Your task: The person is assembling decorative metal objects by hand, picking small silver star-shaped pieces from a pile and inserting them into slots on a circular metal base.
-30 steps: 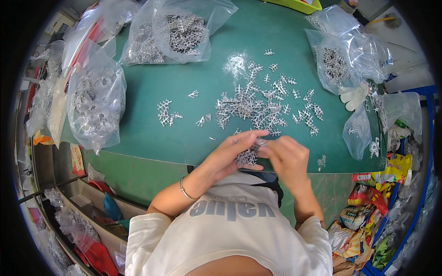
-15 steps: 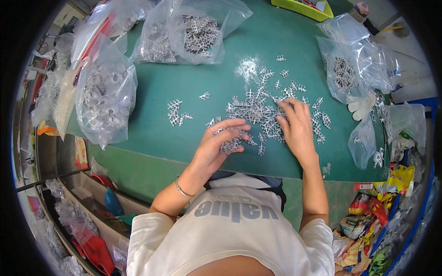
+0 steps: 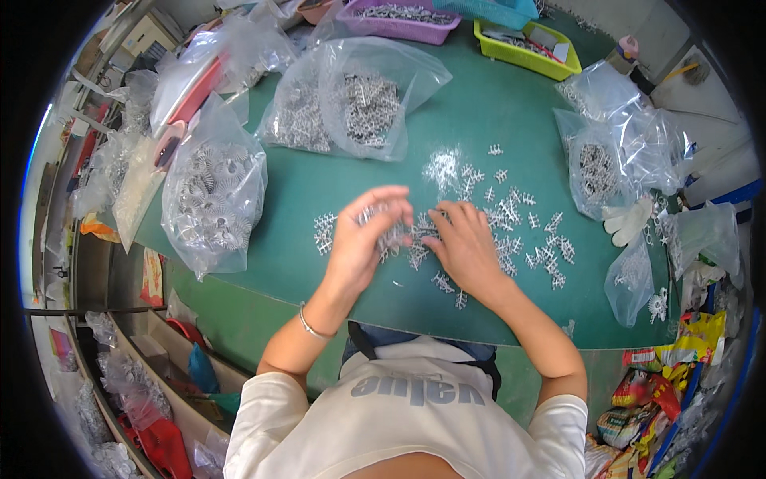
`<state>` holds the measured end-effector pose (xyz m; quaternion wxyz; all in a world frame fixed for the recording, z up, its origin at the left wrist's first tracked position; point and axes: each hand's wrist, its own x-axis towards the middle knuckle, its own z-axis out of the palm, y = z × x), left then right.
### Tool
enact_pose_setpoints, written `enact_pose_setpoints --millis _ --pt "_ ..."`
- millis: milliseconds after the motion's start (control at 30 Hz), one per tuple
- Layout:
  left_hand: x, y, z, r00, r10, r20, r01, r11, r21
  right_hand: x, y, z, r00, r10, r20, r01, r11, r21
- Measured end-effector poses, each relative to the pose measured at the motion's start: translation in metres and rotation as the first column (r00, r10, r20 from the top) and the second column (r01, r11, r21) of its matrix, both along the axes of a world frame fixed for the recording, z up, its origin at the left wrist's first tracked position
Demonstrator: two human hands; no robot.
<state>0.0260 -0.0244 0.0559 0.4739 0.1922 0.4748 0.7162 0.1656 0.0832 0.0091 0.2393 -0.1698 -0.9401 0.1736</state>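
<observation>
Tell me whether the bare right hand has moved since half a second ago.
Yes: against the white powdery patch on the green tabletop, the right hand has moved left.

White T-shirt [image 3: 415, 425], grey lettering [image 3: 419, 391], silver bangle [image 3: 304, 322]

Your left hand [image 3: 359, 243], slightly blurred, cups silver pieces [image 3: 391, 238] over a green table [image 3: 307, 185], while your right hand [image 3: 471, 249] touches the loose pile [image 3: 507, 214] beside it. Clear bags [image 3: 214, 199] lie on both sides; a yellow basket [image 3: 520, 58] stands beyond.
</observation>
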Motion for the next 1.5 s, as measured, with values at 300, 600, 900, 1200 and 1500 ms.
enact_pose_setpoints --millis 300,600,900,1200,1500 --pt "-0.093 0.117 0.037 0.831 0.422 0.362 -0.501 0.852 0.156 0.0 0.018 0.0 0.983 -0.062 -0.174 0.012 0.961 -0.275" --pt "-0.078 0.107 0.044 0.903 0.395 -0.168 -0.37 0.915 0.162 0.031 0.065 0.019 0.991 -0.084 -0.1 -0.118 -0.253 -0.96" --pt "-0.019 0.026 0.009 0.858 0.195 -0.476 -0.127 0.977 0.172 -0.048 0.057 0.052 0.957 -0.012 -0.289 -0.289 0.029 -0.957" --pt "-0.024 0.006 -0.015 0.831 0.208 -0.516 -0.2 0.977 0.072 -0.058 0.048 0.03 0.9 0.123 -0.417 -0.289 0.887 -0.361" --pt "0.0 -0.01 -0.023 0.732 0.033 -0.68 -0.022 0.999 0.024 0.315 0.077 0.028 0.13 -0.848 -0.514 0.908 0.311 -0.282"
